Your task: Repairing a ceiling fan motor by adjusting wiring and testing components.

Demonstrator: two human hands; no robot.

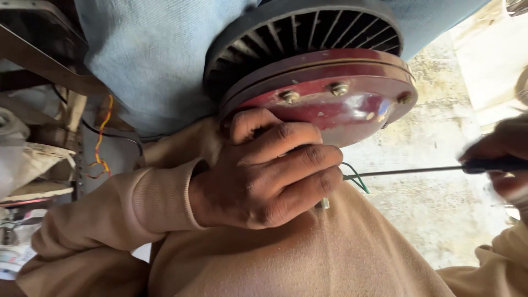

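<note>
Two hands are at work here, and we see both from above. Our left hand [264, 170] is curled tight around the lower edge of a round motor [319, 82], fingers [308, 157] wrapped over the rim and pressing it against our lap. The motor has a dark red cover [335, 107] at the near end, held by brass-coloured bolts [339, 88] along its rim, and a black slotted body [308, 33] behind it with ribs fanning outward. It rests on its side, propped between our light blue trouser leg [148, 60] above and our tan sweater [308, 253] below.

Our right hand [503, 159] sits at the far right edge, blurred, closed around the dark handle of a screwdriver [418, 170]. The thin shaft runs level toward the left hand, and its tip ends right at the fingers, just under the red cover. We cannot tell exactly what the tip touches, since the fingers hide it. A thin green wire [356, 179] loops out beside the shaft at that spot.

At the left, a twisted red and yellow wire [100, 140] hangs beside a black cable [113, 135]. A pale, stained concrete floor [440, 220] shows at the right beneath the screwdriver.
</note>
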